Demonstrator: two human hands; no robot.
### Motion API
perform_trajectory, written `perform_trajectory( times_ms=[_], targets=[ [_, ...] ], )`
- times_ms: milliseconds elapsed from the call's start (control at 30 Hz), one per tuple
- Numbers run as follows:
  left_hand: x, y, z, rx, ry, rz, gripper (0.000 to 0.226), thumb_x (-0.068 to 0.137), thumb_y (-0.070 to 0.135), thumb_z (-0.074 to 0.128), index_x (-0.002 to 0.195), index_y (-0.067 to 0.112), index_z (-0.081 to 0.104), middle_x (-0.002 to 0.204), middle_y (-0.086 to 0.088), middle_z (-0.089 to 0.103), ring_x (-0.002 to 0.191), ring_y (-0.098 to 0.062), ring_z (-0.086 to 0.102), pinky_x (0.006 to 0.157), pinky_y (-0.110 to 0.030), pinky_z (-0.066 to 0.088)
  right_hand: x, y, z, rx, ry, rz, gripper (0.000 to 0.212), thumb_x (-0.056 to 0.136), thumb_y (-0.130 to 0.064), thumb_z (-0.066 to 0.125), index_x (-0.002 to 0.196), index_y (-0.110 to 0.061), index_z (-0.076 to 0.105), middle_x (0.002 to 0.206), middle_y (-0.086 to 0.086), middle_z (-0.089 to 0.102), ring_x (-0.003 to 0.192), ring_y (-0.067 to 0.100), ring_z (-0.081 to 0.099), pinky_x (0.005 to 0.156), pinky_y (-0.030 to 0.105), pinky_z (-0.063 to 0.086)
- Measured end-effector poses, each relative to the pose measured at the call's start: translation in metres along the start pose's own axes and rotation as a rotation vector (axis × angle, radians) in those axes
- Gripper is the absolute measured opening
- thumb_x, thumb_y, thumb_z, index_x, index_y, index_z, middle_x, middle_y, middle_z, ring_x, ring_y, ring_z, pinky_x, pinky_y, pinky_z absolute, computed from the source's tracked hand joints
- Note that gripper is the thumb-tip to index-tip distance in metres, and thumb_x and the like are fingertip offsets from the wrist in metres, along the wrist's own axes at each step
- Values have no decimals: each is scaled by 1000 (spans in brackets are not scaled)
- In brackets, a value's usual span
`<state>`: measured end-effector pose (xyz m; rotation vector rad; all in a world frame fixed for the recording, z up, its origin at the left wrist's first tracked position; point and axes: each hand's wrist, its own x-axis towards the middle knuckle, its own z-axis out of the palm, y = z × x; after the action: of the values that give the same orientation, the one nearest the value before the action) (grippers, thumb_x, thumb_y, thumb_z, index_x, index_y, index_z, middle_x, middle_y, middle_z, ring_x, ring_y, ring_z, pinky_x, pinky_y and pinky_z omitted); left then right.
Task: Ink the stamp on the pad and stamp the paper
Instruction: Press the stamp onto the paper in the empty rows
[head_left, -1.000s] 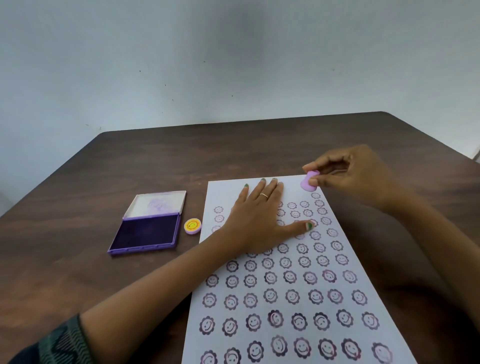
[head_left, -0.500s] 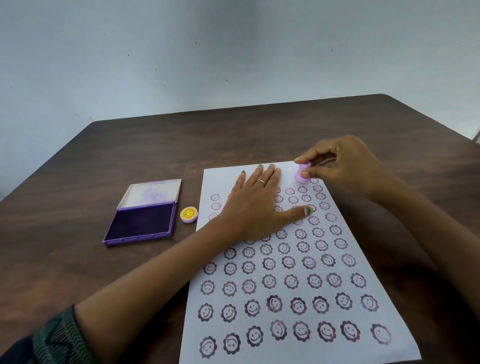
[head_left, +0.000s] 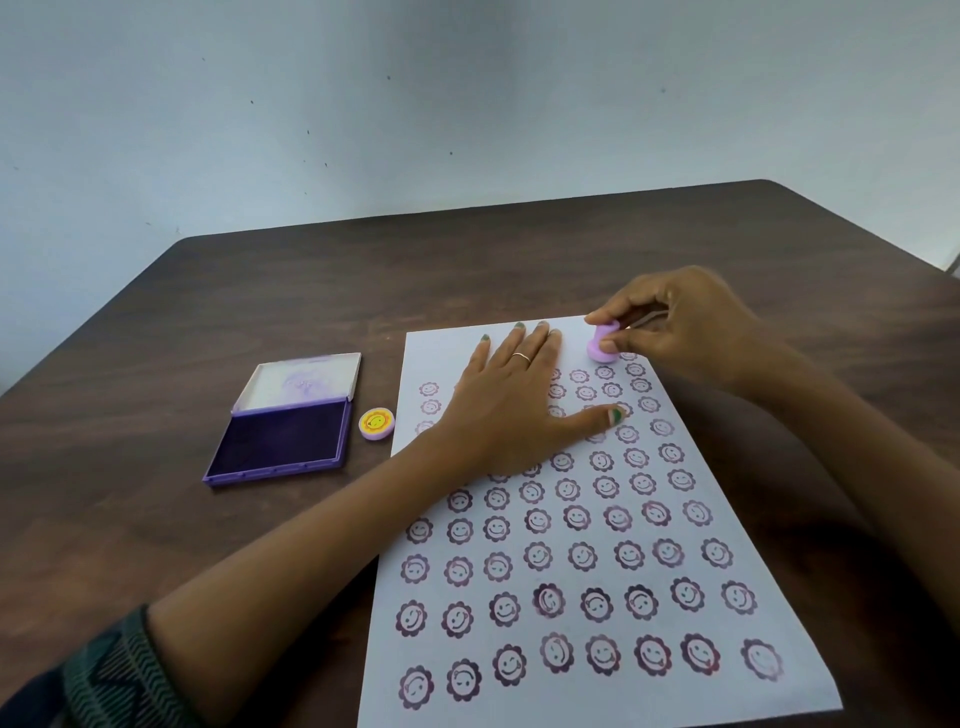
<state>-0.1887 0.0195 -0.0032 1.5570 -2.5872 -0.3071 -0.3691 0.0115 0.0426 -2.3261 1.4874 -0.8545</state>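
Observation:
A white sheet of paper (head_left: 582, 571) lies on the table, covered with rows of purple smiley-flower stamp marks. My left hand (head_left: 511, 400) rests flat on its upper part, fingers spread. My right hand (head_left: 680, 322) pinches a small lilac stamp (head_left: 602, 348) whose base touches the paper near the top right corner. An open purple ink pad (head_left: 283, 439), its lid folded back, sits on the table left of the paper.
A small round lilac cap with a yellow smiley face (head_left: 376, 423) lies between the ink pad and the paper. The dark wooden table (head_left: 156, 545) extends to a pale wall behind.
My right hand has lowered the stamp from just above the paper's top right area onto the sheet. My left hand stays flat on the paper.

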Motion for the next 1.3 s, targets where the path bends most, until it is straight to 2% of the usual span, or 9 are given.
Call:
perform_trajectory(
  times_ms=[200,567,867,1067,1300],
  targets=[
    [0,1,-1,4,-7,-5,94,81,74,31,151,19,2,161,-1,0,148,-19,-5,117,-42,-8,1,1,1,-20,-8,-6,28,73,-10,71,101,-9,68,102,11,71,82,14,62,70,14,47],
    [1,1,0,5,6,-2,93,81,74,31,151,19,2,161,0,1,148,-19,-4,117,-42,-8,0,0,3,-37,-16,-8,27,74,-10,71,100,-9,69,102,12,71,82,15,61,73,20,47],
    [2,-1,1,10,11,-2,94,81,75,30,151,19,2,161,0,1,148,-19,-5,117,-42,-8,3,-4,6,-63,-8,42,24,69,-12,75,93,-9,71,95,8,74,70,3,58,60,3,42],
    [3,-3,4,5,27,12,96,79,77,29,151,19,3,161,-1,2,148,-19,-4,116,-41,-9,6,-7,2,-68,-34,83,23,67,-12,77,89,-8,71,96,9,73,73,11,62,63,12,42],
    [5,-4,6,4,31,11,97,78,78,28,151,19,3,161,0,2,148,-19,-3,114,-40,-10,8,-13,4,-116,-43,106,21,67,-10,78,87,-8,71,94,8,73,68,8,59,68,25,49]
  ],
)
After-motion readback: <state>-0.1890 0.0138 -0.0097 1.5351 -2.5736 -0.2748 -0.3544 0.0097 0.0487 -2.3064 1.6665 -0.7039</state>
